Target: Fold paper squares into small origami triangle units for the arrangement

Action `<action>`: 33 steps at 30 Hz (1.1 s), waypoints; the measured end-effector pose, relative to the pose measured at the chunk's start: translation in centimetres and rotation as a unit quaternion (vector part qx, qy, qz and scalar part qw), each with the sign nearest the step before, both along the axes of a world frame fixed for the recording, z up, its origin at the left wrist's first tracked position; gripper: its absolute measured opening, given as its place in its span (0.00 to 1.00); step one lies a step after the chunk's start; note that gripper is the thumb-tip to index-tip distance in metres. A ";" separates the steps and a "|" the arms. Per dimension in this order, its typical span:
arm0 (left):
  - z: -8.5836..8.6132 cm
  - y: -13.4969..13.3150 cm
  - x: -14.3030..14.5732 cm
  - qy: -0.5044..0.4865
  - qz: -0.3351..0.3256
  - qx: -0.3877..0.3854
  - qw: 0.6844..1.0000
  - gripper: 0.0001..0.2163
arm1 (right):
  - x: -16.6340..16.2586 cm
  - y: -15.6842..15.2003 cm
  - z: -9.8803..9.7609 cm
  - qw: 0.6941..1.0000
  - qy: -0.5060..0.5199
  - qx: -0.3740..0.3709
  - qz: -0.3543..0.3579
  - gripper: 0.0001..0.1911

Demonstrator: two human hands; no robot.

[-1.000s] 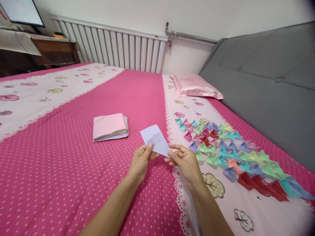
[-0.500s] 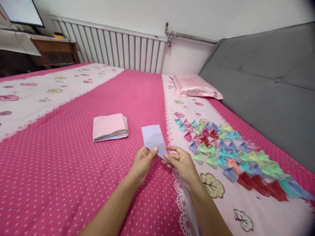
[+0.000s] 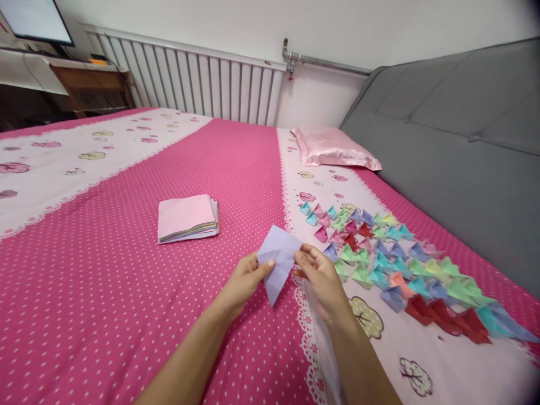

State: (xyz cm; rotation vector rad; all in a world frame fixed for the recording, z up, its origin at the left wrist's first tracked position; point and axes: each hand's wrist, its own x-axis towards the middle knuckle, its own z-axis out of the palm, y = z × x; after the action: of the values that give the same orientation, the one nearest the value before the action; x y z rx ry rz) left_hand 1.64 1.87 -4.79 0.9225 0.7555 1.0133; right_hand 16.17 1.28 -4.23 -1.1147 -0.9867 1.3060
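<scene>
A folded lavender paper (image 3: 278, 260) is held just above the pink dotted bedspread (image 3: 105, 281), one corner pointing down. My left hand (image 3: 244, 280) pinches its left edge with thumb and fingers. My right hand (image 3: 321, 277) pinches its right edge. To the right, several small folded paper shapes (image 3: 392, 261) in many colours lie in rows on the pale strip of the bedspread. A stack of coloured paper sheets (image 3: 188, 217), pink on top, lies to the left of my hands.
A pink satin pillow (image 3: 333, 148) lies at the head of the bed, beside the grey padded headboard (image 3: 455, 146). A white radiator (image 3: 189, 79) runs along the far wall, with a wooden desk (image 3: 90, 84) and a screen (image 3: 36, 19) at the far left.
The lavender paper has been turned in my hands: it stuck up and away before, now a corner points down. Both hands kept their pinch and shifted slightly right.
</scene>
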 end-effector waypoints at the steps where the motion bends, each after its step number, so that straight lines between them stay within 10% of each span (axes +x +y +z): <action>1: 0.1 -0.1 0.1 -0.001 -0.021 -0.003 1.000 0.13 | 0.1 0.0 0.0 1.000 0.022 0.001 -0.001 0.18; 24: 0.3 -0.1 -0.3 0.025 -0.051 0.013 0.998 0.13 | 1.0 0.1 0.7 0.998 0.041 0.008 -0.047 0.20; 33: -0.1 0.0 -0.3 0.053 -0.056 0.016 0.997 0.10 | 1.5 -0.2 0.9 0.960 -0.222 0.166 -0.034 0.14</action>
State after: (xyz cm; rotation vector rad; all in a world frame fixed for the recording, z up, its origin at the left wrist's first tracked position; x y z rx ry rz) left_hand 1.36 1.83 -4.89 1.0404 0.7698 0.8857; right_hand 17.71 1.12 -3.34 -1.1864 -1.4254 0.8045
